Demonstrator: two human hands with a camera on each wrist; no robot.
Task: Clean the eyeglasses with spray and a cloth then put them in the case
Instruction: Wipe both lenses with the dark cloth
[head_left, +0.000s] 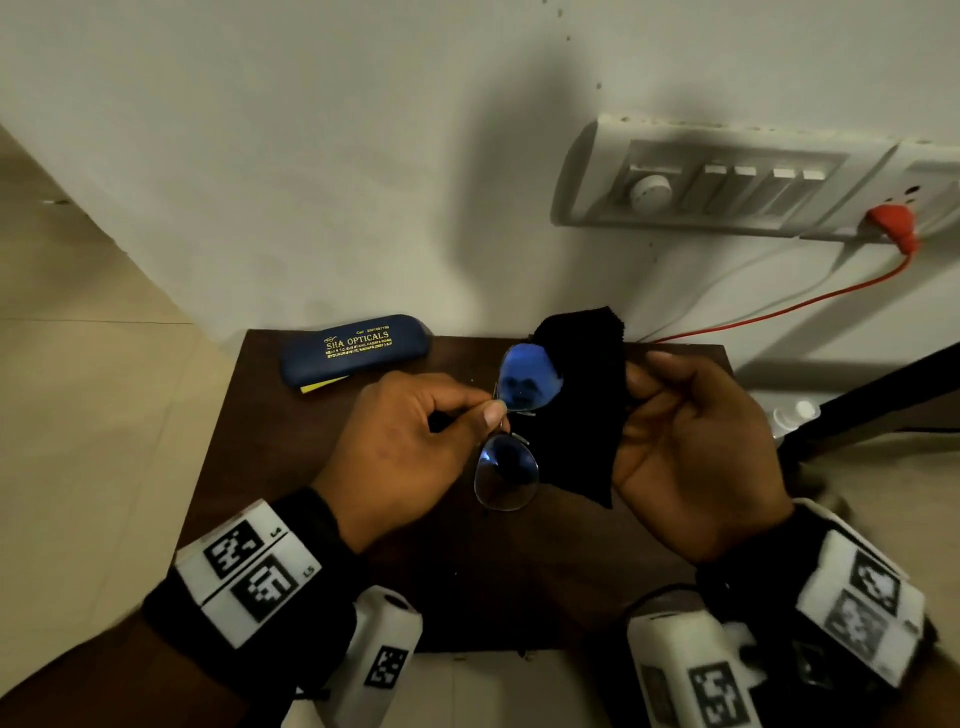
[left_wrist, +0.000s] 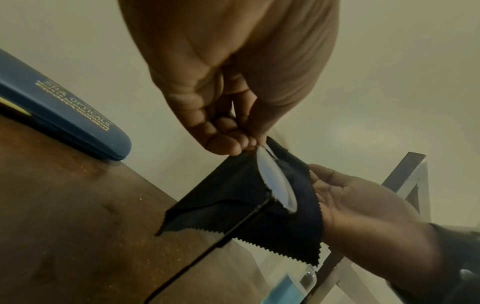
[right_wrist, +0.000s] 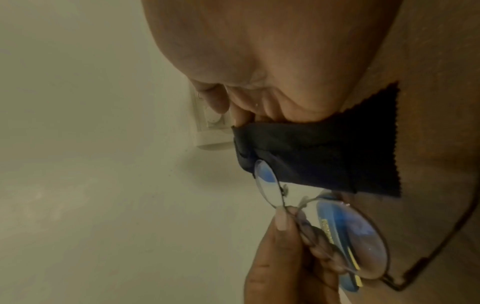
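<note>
A: What lies at your far left?
B: A closed dark blue eyeglass case (head_left: 356, 348), gold lettering "SHA OPTICALS", by the wall on the dark brown wooden table (head_left: 291, 467).
A: And your left hand (head_left: 410, 452)?
B: You pinch the bridge of the thin metal-framed eyeglasses (head_left: 511, 436) between thumb and fingers, both lenses above the table.
A: Your right hand (head_left: 696, 457)?
B: It grips a black zigzag-edged cleaning cloth (head_left: 582, 410) that wraps 1 lens edge.
A: Further right?
B: A small clear spray bottle (head_left: 792, 415), partly hidden behind a dark bar (head_left: 872, 400). On the pale wall, a white switch panel (head_left: 727, 182) with a red plug (head_left: 891, 221).
</note>
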